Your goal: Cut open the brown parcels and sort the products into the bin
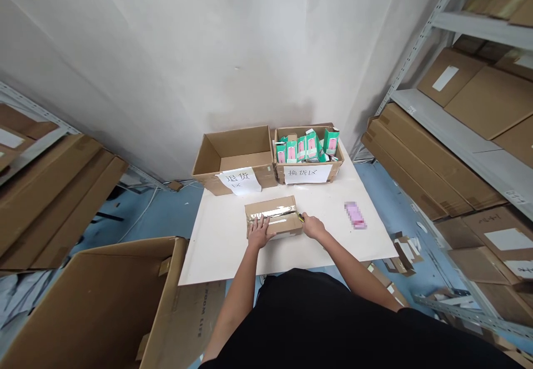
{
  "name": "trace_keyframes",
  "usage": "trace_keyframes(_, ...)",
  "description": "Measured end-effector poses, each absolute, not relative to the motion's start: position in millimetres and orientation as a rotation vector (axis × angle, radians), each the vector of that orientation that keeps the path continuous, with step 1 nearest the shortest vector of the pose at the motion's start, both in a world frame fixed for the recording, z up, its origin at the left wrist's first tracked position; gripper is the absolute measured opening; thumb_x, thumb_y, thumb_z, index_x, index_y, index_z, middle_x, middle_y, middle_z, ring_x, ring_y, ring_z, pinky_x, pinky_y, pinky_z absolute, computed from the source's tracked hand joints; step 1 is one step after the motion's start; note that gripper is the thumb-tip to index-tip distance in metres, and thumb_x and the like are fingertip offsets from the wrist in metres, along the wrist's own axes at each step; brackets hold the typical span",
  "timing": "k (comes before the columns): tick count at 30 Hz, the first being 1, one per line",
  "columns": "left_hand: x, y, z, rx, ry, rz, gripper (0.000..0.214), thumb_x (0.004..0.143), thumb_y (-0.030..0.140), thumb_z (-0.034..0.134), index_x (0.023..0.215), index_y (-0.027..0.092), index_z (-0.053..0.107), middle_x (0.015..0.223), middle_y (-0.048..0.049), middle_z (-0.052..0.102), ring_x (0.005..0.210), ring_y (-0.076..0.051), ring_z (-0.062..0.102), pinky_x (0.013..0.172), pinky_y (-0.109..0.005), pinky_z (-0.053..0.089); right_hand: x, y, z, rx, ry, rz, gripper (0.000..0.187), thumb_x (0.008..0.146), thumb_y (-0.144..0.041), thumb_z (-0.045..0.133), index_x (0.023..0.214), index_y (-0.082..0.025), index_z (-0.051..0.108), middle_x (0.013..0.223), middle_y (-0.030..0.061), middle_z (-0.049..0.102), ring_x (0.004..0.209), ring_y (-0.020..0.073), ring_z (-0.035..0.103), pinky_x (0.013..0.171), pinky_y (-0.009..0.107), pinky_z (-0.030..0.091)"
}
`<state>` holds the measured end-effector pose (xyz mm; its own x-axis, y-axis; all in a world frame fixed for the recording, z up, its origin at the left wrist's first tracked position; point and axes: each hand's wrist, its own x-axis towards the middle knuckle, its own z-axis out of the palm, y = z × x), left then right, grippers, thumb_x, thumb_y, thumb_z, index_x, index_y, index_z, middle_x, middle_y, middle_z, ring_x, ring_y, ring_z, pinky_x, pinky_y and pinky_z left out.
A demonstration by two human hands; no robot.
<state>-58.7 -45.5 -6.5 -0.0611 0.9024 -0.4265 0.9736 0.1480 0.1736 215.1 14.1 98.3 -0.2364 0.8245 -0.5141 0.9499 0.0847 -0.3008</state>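
A small taped cardboard parcel lies on the white table in front of me. My left hand rests flat on its near left corner, fingers spread. My right hand is closed around a small yellow-and-black cutter, whose tip touches the right end of the shiny tape strip on the parcel.
Two open cartons stand at the table's back: an empty one with a paper label, and one full of green and pink packets. A pink object lies on the right. A large open carton sits lower left; shelves of boxes flank both sides.
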Motion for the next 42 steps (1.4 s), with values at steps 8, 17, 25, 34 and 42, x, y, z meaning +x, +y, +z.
trace_keyframes(8, -58.2, -48.4, -8.9, 1.813, 2.000, -0.194, 0.088, 0.097, 0.079, 0.032, 0.170, 0.030, 0.023, 0.179, -0.0038, 0.006, 0.165, -0.036, 0.001, 0.130, -0.057, 0.015, 233.0, 5.5, 88.8, 2.025, 2.248, -0.949, 0.043, 0.106, -0.026, 0.042, 0.149, -0.026, 0.050, 0.113, 0.0098, 0.077, 0.101, 0.0251, 0.072, 0.071, 0.029, 0.040)
trace_keyframes(17, -50.2, -51.7, -8.8, 1.801, 2.037, -0.215, 0.086, 0.098, 0.077, 0.032, 0.169, 0.030, 0.025, 0.179, -0.0041, 0.010, 0.165, -0.036, 0.003, 0.130, -0.057, 0.016, 197.7, 22.9, 84.8, 1.877, 2.195, -0.803, 0.052, 0.103, -0.020, 0.047, 0.155, -0.024, 0.044, 0.116, 0.0141, 0.076, 0.106, 0.0281, 0.072, 0.078, 0.031, 0.045)
trace_keyframes(25, -44.8, -51.3, -1.9, 1.777, 1.978, -0.250, 0.085, 0.097, 0.079, 0.035, 0.168, 0.031, 0.031, 0.179, -0.0038, 0.008, 0.165, -0.037, 0.004, 0.130, -0.057, 0.016, 225.1, -3.1, 84.2, 1.798, 2.137, -0.899, 0.053, 0.098, -0.024, 0.058, 0.151, -0.024, 0.051, 0.117, 0.0143, 0.076, 0.105, 0.0297, 0.073, 0.078, 0.031, 0.047)
trace_keyframes(34, -7.2, -66.3, -3.0, 1.761, 2.163, -0.123, 0.084, 0.098, 0.077, 0.033, 0.167, 0.030, 0.034, 0.178, -0.0078, 0.020, 0.164, -0.039, 0.011, 0.128, -0.060, 0.022, 238.2, -43.6, 40.1, 2.433, 2.119, -1.072, 0.071, 0.107, -0.050, 0.040, 0.167, -0.020, 0.017, 0.124, 0.0126, 0.073, 0.107, 0.0300, 0.072, 0.088, 0.034, 0.050)
trace_keyframes(42, 63.9, -77.8, 9.6, 1.748, 2.142, -0.046, 0.069, 0.103, 0.059, 0.040, 0.163, 0.024, 0.042, 0.169, -0.0148, 0.039, 0.148, -0.045, 0.039, 0.113, -0.062, 0.042, 206.2, 48.0, 19.6, 2.468, 2.060, -0.944, 0.098, 0.095, -0.046, 0.068, 0.168, -0.021, 0.008, 0.145, 0.0173, 0.061, 0.123, 0.0280, 0.065, 0.096, 0.030, 0.050)
